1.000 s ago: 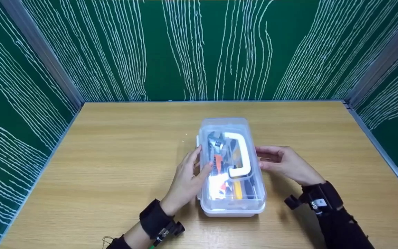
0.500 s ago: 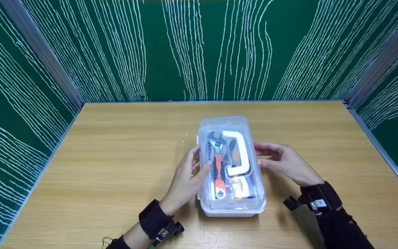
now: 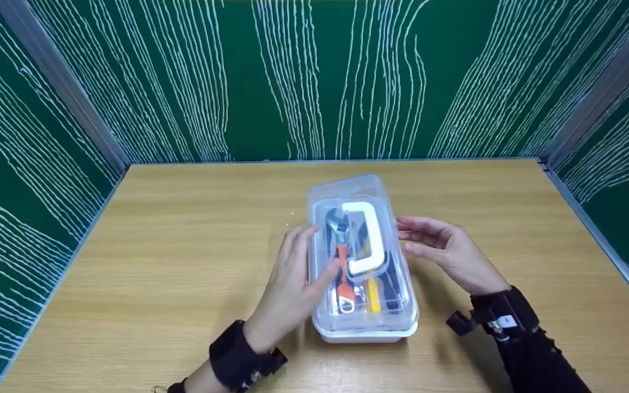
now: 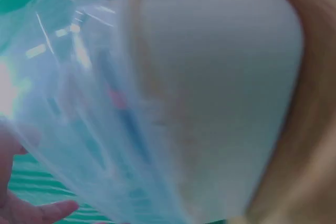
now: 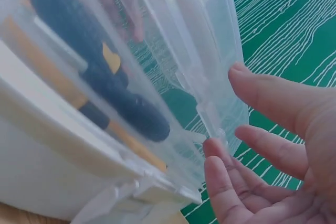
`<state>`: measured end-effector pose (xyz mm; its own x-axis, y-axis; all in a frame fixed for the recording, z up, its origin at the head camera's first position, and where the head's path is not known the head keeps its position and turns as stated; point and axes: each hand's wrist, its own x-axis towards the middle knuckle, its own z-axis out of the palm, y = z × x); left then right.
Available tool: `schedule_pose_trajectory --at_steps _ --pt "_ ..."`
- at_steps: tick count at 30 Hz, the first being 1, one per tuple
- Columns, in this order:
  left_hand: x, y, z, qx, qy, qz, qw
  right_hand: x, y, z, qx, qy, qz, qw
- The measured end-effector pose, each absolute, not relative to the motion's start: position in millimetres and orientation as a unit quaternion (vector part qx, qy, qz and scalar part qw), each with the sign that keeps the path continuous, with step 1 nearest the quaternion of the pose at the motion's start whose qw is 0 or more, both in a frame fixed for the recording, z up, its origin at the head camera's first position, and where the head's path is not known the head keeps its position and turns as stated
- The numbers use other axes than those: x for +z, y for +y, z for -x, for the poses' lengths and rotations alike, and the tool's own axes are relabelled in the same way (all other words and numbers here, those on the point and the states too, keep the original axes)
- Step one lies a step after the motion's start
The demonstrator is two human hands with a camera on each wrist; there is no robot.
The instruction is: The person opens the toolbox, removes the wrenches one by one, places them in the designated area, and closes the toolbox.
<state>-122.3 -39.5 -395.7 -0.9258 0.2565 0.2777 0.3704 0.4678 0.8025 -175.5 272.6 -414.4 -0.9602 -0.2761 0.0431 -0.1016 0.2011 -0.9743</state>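
A toolbox with a clear lid [image 3: 347,191] and a white base [image 3: 361,337] sits on the table. Its lid, with a white carrying handle [image 3: 377,234], stands tilted up a little from the base. Through it show an adjustable wrench [image 3: 342,254] with an orange grip and a yellow handle [image 3: 373,295]. My left hand [image 3: 292,278] rests along the left side, thumb over the lid's top. On the other side, my right hand [image 3: 451,254] has its fingertips at the lid's raised edge, fingers extended. A loose latch [image 5: 136,190] and a dark tool handle [image 5: 94,56] show in the right wrist view.
The wooden table [image 3: 183,245] extends around the box. Green panels [image 3: 342,82] with white wavy lines stand at the back and sides, joined by grey corner posts [image 3: 69,87]. Small pale specks [image 3: 291,218] lie left of the box.
The lid has tilted up and shifted slightly left, its far end rising. My right hand has moved slightly up and left with it. Reflections on the lid have shifted, showing the tools more clearly.
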Motion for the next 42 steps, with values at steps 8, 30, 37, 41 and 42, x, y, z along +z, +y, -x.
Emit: schedule_pose_trajectory --at_steps 8,30,37,41,42 --pt "-376.6 0.6 77.3 -0.173 -0.892 0.345 0.238 -411.5 267.0 171.5 -0.640 0.756 0.130 0.049" --pt "-384.3 30.9 77.8 0.028 -0.871 0.348 0.346 -433.9 270.6 184.4 -0.614 0.781 0.091 0.064" --pt "-378.5 24.9 78.8 0.009 -0.868 0.355 0.348 -449.3 269.4 188.9 -0.578 0.807 0.074 0.090" --pt "-376.9 22.9 79.4 -0.009 -0.865 0.357 0.351 -449.8 269.5 188.2 -0.576 0.808 0.069 0.103" --pt "-376.8 22.3 79.7 -0.016 -0.864 0.358 0.353 -449.6 269.4 188.1 -0.579 0.806 0.069 0.107"
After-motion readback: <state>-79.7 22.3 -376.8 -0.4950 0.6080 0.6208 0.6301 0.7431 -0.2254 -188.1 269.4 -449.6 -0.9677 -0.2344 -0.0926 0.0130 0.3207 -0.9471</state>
